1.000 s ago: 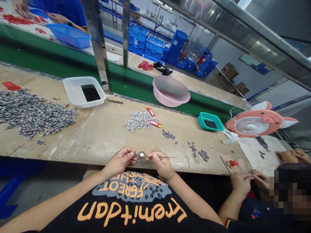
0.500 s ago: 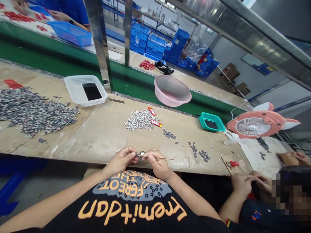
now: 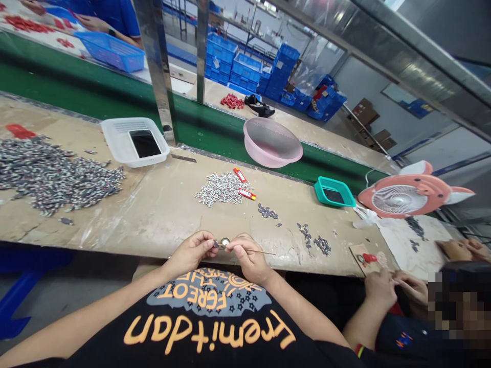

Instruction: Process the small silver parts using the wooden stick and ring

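My left hand (image 3: 191, 254) pinches a small dark part (image 3: 216, 245) at the table's near edge. My right hand (image 3: 249, 258) is shut on a thin metal needle (image 3: 261, 251), whose point runs out to the right. Between my fingers sits a small round metal ring (image 3: 225, 242), partly hidden by them. Ahead of my hands lies a heap of small grey-and-white parts (image 3: 222, 188) with two red-and-yellow packets (image 3: 246, 194) beside it. Small dark clusters (image 3: 267, 211) are scattered to the right.
A large heap of striped parts (image 3: 53, 176) covers the left of the plywood bench (image 3: 161, 225). A white tray (image 3: 115, 145), pink basin (image 3: 272, 143), teal tray (image 3: 334, 192) and pink fan (image 3: 399, 199) stand farther off. A co-worker's hands (image 3: 379, 289) work at lower right.
Compared with a second ago, my right hand has moved left, closer to my left hand and the ring. The needle has moved left with it.
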Action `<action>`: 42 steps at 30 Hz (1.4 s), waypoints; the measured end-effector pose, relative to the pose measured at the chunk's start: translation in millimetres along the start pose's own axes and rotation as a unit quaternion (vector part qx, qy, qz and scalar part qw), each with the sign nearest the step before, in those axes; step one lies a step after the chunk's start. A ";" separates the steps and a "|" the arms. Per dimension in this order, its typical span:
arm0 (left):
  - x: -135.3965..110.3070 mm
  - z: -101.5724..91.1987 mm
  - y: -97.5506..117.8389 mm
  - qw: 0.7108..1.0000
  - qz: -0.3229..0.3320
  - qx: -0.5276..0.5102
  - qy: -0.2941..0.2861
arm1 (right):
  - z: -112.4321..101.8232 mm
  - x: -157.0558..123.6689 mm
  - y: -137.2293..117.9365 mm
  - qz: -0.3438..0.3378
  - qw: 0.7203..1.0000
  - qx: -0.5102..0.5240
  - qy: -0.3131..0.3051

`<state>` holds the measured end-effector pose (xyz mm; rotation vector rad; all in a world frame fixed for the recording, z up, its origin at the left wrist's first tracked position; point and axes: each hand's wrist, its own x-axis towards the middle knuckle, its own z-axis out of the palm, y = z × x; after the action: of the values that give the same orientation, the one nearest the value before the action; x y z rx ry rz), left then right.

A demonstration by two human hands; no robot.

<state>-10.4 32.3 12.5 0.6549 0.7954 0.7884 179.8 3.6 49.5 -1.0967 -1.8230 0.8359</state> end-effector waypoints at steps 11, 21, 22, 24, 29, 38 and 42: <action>1.4 -1.8 0.4 0.999 0.018 -0.037 0.024 | -4.0 -2.4 9.5 0.006 0.999 -0.034 0.019; 2.4 -2.6 2.0 0.999 0.017 -0.029 0.032 | -0.2 -4.7 27.1 0.027 0.994 -0.106 0.000; 3.0 -3.0 1.3 0.999 0.016 -0.025 0.030 | -1.1 -4.3 22.9 0.021 0.996 -0.083 0.009; 4.5 -3.9 -0.6 0.999 0.015 -0.017 0.028 | -2.9 -3.1 14.4 0.006 0.999 -0.039 0.019; 6.4 -4.1 -4.0 1.000 0.005 -0.007 0.014 | -1.8 1.5 4.7 -0.014 1.000 -0.009 0.013; 4.8 -4.1 -2.5 1.000 -0.002 -0.003 0.006 | 1.4 2.1 6.5 -0.019 1.000 -0.007 0.006; 5.1 -3.5 -1.9 1.000 0.008 0.004 0.009 | 0.4 3.0 4.6 -0.015 1.000 -0.014 0.004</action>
<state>-10.3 36.2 7.3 0.6636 0.8103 0.8067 180.3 8.1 46.3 -1.0855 -1.8447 0.7888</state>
